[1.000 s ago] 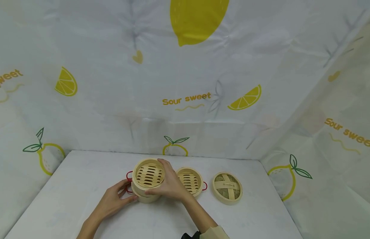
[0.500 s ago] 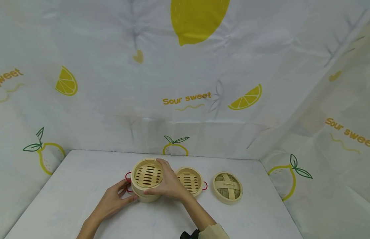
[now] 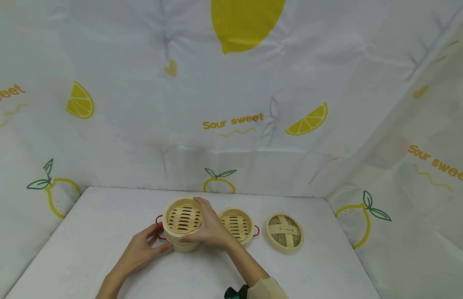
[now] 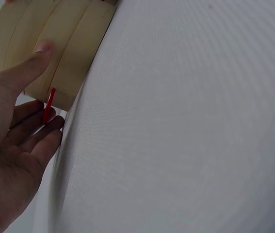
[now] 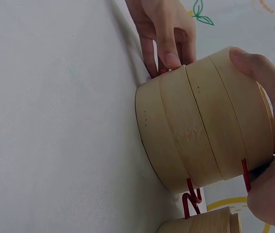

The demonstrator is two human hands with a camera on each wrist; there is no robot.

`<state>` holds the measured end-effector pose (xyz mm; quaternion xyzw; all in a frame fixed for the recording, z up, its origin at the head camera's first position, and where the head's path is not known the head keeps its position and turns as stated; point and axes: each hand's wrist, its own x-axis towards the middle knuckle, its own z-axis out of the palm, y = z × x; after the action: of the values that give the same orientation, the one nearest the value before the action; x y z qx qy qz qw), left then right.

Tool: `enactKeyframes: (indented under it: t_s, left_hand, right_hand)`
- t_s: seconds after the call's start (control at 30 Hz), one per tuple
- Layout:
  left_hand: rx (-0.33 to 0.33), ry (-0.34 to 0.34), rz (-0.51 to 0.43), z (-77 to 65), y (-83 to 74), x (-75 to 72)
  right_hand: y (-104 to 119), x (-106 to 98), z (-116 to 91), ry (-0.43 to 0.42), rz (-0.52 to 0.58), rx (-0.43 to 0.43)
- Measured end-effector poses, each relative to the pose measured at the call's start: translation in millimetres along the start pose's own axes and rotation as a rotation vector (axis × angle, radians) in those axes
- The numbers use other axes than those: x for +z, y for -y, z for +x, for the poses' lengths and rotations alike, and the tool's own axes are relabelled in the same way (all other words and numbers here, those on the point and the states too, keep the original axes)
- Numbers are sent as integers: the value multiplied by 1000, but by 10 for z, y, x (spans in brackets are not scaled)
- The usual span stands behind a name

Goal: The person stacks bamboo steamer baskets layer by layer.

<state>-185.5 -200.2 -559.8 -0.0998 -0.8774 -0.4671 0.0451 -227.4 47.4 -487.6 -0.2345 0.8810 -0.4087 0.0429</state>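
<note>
Right hand [image 3: 209, 229]: bent round right side of upper basket, thumb near, fingers far; gripping it.
Left hand [image 3: 141, 249]: thumb on lower basket's near wall by the joint, fingers curved behind near red handles; holding its left side.
Upper basket [image 3: 183, 216]: on top of lower one, left of middle on the table; slotted floor facing up, joint looks closed to me.
Lower basket [image 3: 183, 248]: on the table, directly under the upper.
Red handles [image 3: 159, 221]: two on left of stack, one above the other.
Third basket [image 3: 237, 226]: just right of stack, on table, slotted floor up, partly behind right hand; own red loop on its right.
Woven lid [image 3: 284, 233]: farther right, flat, cross strips and grip up.
Table [image 3: 310, 270]: white cover.
Backdrop [image 3: 141, 158]: white sheet, lemon prints, "Sour sweet" lettering, far side plus left and right.
</note>
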Motion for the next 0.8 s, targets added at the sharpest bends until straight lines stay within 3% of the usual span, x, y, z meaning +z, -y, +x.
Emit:
enactKeyframes:
  t_s: [0.8]
  left_hand:
    - [-15, 12, -31, -5, -1, -6]
  right_hand:
    - [-25, 21, 23, 19, 2, -29]
